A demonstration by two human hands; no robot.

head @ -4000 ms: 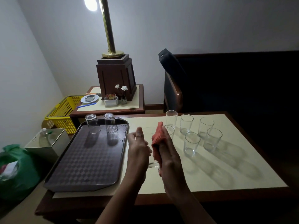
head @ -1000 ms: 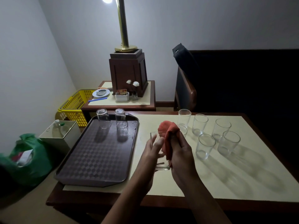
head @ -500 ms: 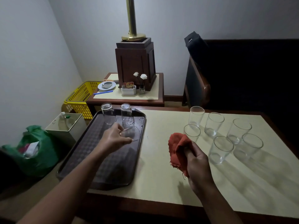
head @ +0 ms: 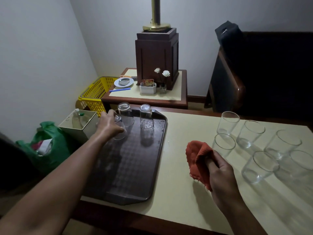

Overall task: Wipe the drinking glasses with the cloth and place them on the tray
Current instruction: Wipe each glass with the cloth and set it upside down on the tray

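Note:
A dark brown tray [head: 128, 168] lies on the left of the cream table top. Two clear glasses stand upside down at its far end, one [head: 126, 114] on the left and one [head: 146, 117] on the right. My left hand [head: 109, 125] grips a third glass [head: 119, 128], inverted, at the tray's far left corner; whether its rim touches the tray I cannot tell. My right hand [head: 220, 170] holds a crumpled orange cloth [head: 198, 158] above the table middle. Several upright glasses [head: 249, 134] stand on the right of the table.
Behind the table is a side table [head: 145, 96] with a lamp base, a saucer, a blue pen and small flowers. A yellow basket [head: 94, 94], a white bin [head: 77, 122] and a green bag [head: 49, 150] sit on the floor at left. A dark chair [head: 254, 73] stands at back right.
My left hand carried the wiped glass, turned upside down, from the table middle to the tray's far left corner. My right hand stayed over the table with the cloth.

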